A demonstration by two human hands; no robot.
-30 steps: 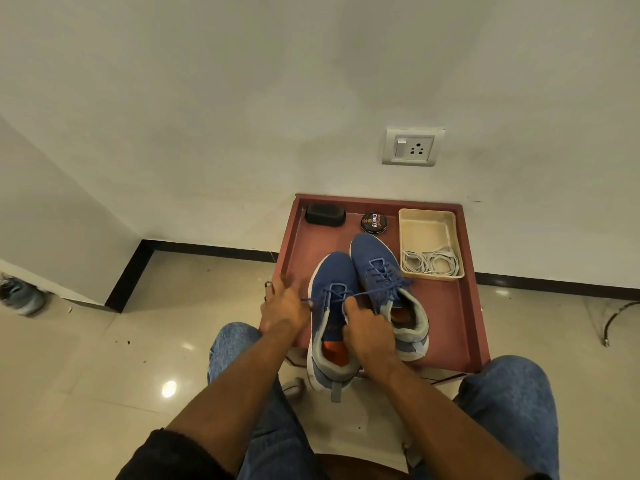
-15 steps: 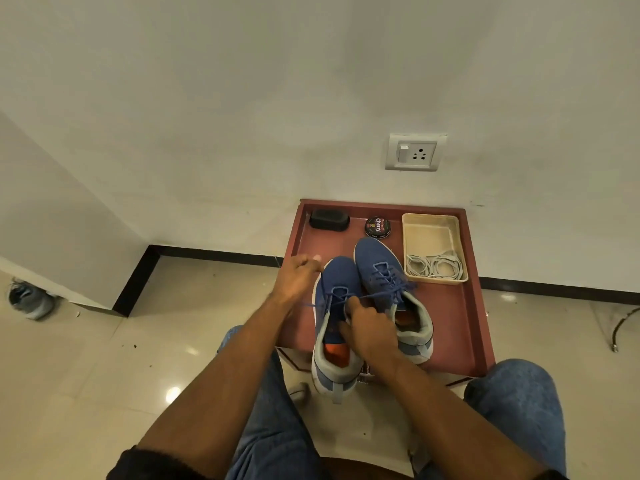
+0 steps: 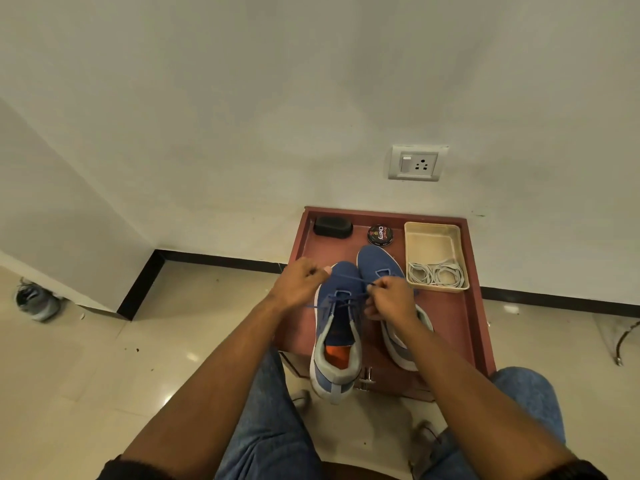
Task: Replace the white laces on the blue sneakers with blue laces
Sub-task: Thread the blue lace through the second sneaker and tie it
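Both hands are up over the near blue knit sneaker (image 3: pixel 337 327), which sits on the reddish-brown desk (image 3: pixel 453 320) with its heel overhanging the edge at six o'clock. The left hand (image 3: pixel 299 284) has its fingers curled around one end of the thin blue lace (image 3: pixel 348 279); the right hand (image 3: pixel 391 299) pinches the other end, stretched taut between them. Which eyelet it runs through is hard to tell. Risk here: uneven pulling could leave one end short, or yank the lace clean out. A hard tug might tip that overhanging shoe off. The old white laces (image 3: pixel 436 273) lie coiled in the cream tray (image 3: pixel 433 233) at two o'clock.
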